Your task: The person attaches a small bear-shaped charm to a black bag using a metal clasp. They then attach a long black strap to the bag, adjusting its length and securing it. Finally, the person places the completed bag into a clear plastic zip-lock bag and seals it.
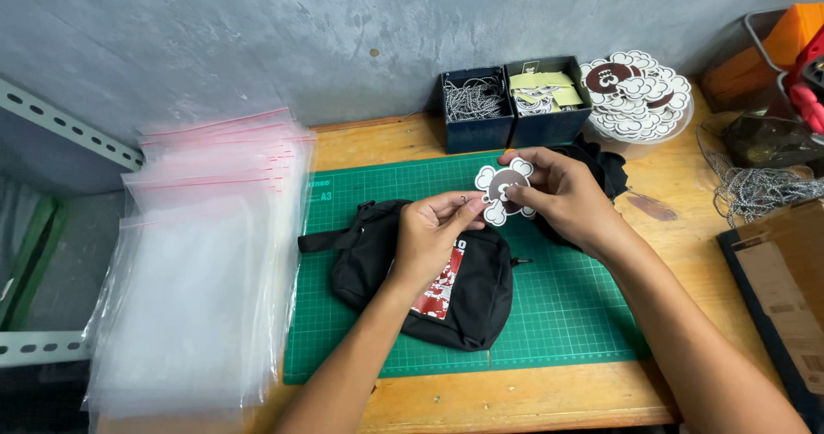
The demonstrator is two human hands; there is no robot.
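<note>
Brown-and-white die-cut tag (502, 190) is pinched between both hands above the black pouch (429, 284) on the green cutting mat (566, 314): left hand (433, 232) grips a small metal ring at its edge, right hand (558, 194) grasps its far side. Tag appears not yet attached to the pouch. Clear bags (197, 262) crowd the left table (515, 400) edge; open mat lies right.

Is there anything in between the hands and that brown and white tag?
No, nothing visible. Both the left hand and the right hand already pinch the tag, holding it in the air above the black bag on the green mat.
</note>
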